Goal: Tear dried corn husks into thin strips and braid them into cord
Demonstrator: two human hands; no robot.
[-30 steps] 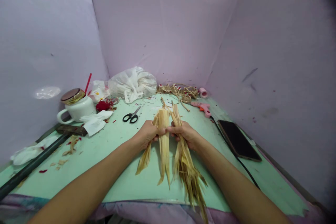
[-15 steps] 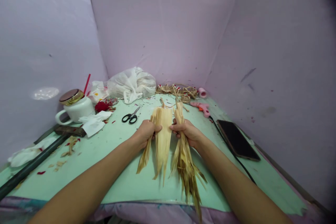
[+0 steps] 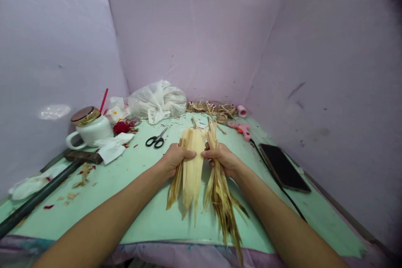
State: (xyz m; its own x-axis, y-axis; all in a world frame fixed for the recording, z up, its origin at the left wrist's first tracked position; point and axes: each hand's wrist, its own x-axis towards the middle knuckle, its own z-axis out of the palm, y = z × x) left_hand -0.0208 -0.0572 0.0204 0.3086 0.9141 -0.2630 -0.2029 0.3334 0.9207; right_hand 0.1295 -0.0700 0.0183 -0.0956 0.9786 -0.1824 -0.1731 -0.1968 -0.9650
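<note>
A wide, pale corn husk (image 3: 192, 176) hangs upright in front of me, its lower end split into points. My left hand (image 3: 176, 158) is closed on its left side, thumb flat across the front, with darker narrow husk strips beneath the fingers. My right hand (image 3: 222, 158) pinches the right edge of the same husk between thumb and finger. A bundle of dry, frayed husks (image 3: 221, 199) is also gripped in my right hand, its brownish tails hanging toward the table's front edge. The right hand's lower fingers are partly hidden by the bundle.
Black-handled scissors (image 3: 156, 139) lie beyond my left hand. A pink glue gun (image 3: 241, 129) and a phone (image 3: 284, 167) rest on the right. On the left are a lidded white mug (image 3: 94, 132) and a hammer (image 3: 83, 157). A plastic bag (image 3: 160, 100) and twine (image 3: 220, 111) sit at the back.
The wide husk has shifted slightly left and narrowed between my hands. My left thumb now reaches further across it, and my right thumb has moved slightly left.
</note>
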